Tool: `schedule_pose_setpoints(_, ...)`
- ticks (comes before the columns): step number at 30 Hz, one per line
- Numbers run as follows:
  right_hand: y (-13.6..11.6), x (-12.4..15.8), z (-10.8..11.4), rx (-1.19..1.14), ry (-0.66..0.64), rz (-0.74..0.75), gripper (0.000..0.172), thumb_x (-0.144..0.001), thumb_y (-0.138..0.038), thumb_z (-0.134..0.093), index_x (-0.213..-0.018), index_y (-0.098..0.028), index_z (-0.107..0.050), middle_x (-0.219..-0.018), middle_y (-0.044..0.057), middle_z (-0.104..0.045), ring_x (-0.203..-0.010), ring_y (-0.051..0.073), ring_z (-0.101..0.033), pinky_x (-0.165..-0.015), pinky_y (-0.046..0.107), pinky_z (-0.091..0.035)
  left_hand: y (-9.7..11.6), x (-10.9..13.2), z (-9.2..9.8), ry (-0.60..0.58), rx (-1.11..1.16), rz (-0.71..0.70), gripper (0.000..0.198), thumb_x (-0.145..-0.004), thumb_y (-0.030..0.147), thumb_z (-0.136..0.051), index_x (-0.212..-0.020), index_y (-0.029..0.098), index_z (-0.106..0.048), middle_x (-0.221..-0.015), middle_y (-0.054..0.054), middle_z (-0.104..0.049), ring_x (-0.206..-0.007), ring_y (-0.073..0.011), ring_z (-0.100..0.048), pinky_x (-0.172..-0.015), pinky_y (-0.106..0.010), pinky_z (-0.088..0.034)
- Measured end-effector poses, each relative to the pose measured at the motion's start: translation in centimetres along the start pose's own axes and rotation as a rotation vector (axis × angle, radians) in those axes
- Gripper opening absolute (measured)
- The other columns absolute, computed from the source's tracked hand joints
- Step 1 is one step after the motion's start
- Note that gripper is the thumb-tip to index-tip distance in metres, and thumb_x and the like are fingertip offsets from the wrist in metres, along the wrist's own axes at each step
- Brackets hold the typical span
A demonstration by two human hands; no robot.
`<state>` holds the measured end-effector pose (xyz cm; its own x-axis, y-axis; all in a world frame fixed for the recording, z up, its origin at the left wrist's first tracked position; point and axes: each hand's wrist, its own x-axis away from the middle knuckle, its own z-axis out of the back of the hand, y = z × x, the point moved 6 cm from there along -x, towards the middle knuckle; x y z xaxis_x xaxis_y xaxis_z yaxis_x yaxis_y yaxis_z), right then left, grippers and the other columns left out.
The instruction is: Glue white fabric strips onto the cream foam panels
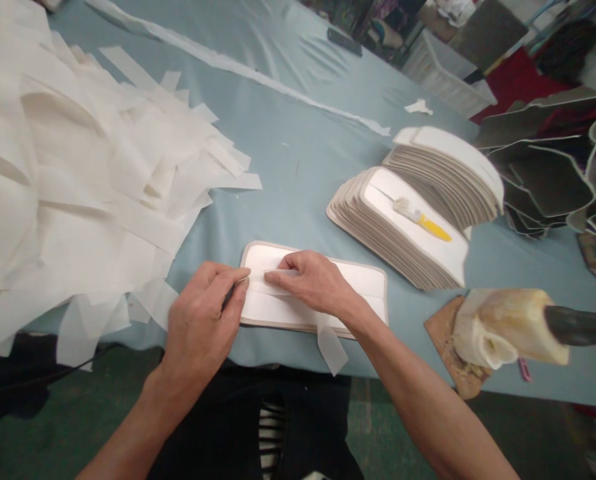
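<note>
Closest to the worker's body, over dark trousers (208, 420), both bare hands meet on a white panel (361, 277) with a beige border, lying flat at the near edge of the blue-covered table (288, 200). The left hand (205, 310) has its thumb and forefinger pinched together at the panel's left end; I can't make out whether they have the panel's rim or something thinner. The right hand (311, 283) is palm down across the panel, thumb and fingers closed on a pale strip (333, 350), whose loose end droops from under the wrist past the panel's near side. Over to the right, a glue-caked pot (508, 327) with a dark handle sits on a brown board (443, 320), a pink clip (525, 370) beside it. To the left sprawls a big heap of strips (103, 187). Beyond the panel stand two leaning stacks, and on the nearer stack (403, 227) lies a brush (425, 222) with a yellow handle. The farther stack (448, 150) curves behind it. Farther back, a long ribbon (238, 67) crosses the cloth, and past the table's far edge there's a white crate (443, 73).
</note>
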<state>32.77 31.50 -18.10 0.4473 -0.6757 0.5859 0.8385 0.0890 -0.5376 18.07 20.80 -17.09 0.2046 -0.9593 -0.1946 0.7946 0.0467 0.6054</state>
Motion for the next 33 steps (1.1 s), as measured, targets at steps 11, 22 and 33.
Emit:
schedule_pose_setpoints(11, -0.1, 0.4, 0.6, 0.012, 0.005, 0.037, 0.029, -0.094, -0.044, -0.067, -0.083, -0.019, -0.075, -0.075, -0.001, -0.067, -0.072, 0.014, -0.052, -0.067, 0.028, -0.029, -0.2, -1.0, -1.9, -0.203, -0.142, 0.034, 0.023, -0.104, 0.034, -0.05, -0.106, 0.023, -0.07, -0.097, -0.002, -0.068, -0.094, -0.024, -0.067, -0.076, -0.036, -0.045)
schedule_pose_setpoints(22, 5.0, 4.1, 3.9, -0.071, -0.073, 0.022, 0.035, -0.089, -0.05, -0.063, -0.074, -0.018, -0.062, -0.065, -0.005, -0.051, -0.062, 0.011, -0.041, -0.059, 0.027, -0.026, -0.4, -1.4, -1.9, -0.218, -0.198, 0.095, 0.028, -0.103, 0.04, -0.045, -0.104, 0.027, -0.069, -0.098, -0.003, -0.069, -0.094, -0.0252, -0.068, -0.072, -0.036, -0.044)
schedule_pose_setpoints(33, 10.4, 6.6, 5.9, -0.172, 0.004, 0.026, 0.035, -0.09, -0.047, -0.054, -0.069, -0.019, -0.055, -0.066, -0.003, -0.053, -0.064, 0.012, -0.043, -0.061, 0.028, -0.029, 0.2, -1.4, -1.7, -0.253, -0.25, 0.162, 0.036, -0.104, 0.045, -0.043, -0.112, 0.024, -0.071, -0.11, -0.005, -0.069, -0.102, -0.0263, -0.066, -0.074, -0.034, -0.042)
